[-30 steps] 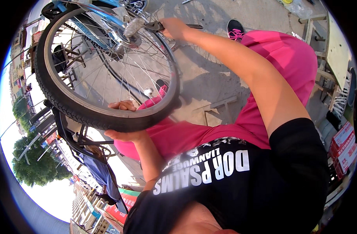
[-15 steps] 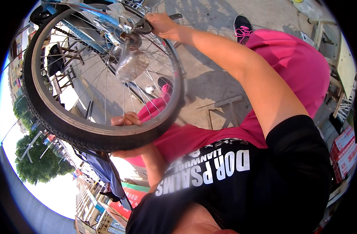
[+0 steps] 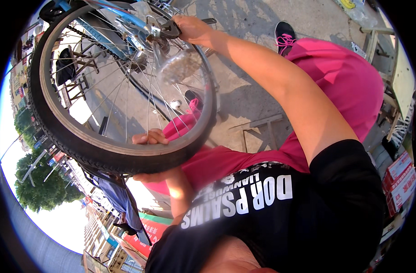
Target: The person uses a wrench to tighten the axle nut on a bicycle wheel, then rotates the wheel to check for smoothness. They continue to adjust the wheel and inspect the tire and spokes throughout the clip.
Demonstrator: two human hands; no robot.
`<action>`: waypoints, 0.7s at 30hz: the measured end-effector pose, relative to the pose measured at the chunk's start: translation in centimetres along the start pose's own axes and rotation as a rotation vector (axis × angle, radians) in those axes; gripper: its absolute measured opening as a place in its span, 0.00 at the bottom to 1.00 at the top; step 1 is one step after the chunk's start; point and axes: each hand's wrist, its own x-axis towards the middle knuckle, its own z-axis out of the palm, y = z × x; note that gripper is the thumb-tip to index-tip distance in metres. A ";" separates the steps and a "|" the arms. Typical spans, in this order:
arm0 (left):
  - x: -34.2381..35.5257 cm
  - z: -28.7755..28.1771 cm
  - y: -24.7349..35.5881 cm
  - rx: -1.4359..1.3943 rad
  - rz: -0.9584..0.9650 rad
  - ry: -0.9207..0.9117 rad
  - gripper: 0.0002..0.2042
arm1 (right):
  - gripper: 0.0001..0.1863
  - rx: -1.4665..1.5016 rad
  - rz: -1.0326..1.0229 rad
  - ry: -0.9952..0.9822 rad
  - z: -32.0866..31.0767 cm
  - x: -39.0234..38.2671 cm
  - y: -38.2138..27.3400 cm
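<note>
A bicycle wheel [image 3: 171,157] with a black tyre and thin spokes tilts up in front of me, on a bicycle with a light-blue frame [image 3: 98,38]. My left hand [image 3: 151,137] is wrapped round the tyre and rim at the near side, fingers over the inside and the rest of the hand beneath. My right hand [image 3: 192,29] is closed on a dark metal wrench [image 3: 170,30]. The wrench's head lies by the axle fittings, and its handle end sticks out past the hand. A blurred, silvery, see-through round piece [image 3: 180,67] shows in front of the spokes.
A small wooden stool frame [image 3: 258,129] stands on the concrete floor [image 3: 249,95]. Red-and-white boxes [image 3: 399,182] and a wooden rack [image 3: 392,77] are at the right. Blue cloth [image 3: 119,198] hangs beyond the wheel, near a red-and-green board [image 3: 146,232]. My feet are in dark shoes [image 3: 285,36].
The silvery round piece has swung right and up. The wheel and both hands have shifted slightly right, with both grips kept.
</note>
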 end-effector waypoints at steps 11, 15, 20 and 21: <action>-0.2 0.3 0.3 0.094 -0.028 0.041 0.43 | 0.11 0.014 0.273 -0.058 -1.0 -5.7 -1.2; -0.2 -0.4 0.3 -0.005 -0.041 0.032 0.41 | 0.16 -0.058 0.345 -0.108 -1.9 -8.1 -4.3; -0.4 -0.4 0.6 -0.073 -0.106 0.016 0.41 | 0.18 -0.079 0.477 -0.152 -1.5 -7.8 -5.8; -0.3 -0.4 0.6 -0.078 -0.106 0.015 0.41 | 0.18 -0.050 0.460 -0.143 -1.5 -7.7 -5.7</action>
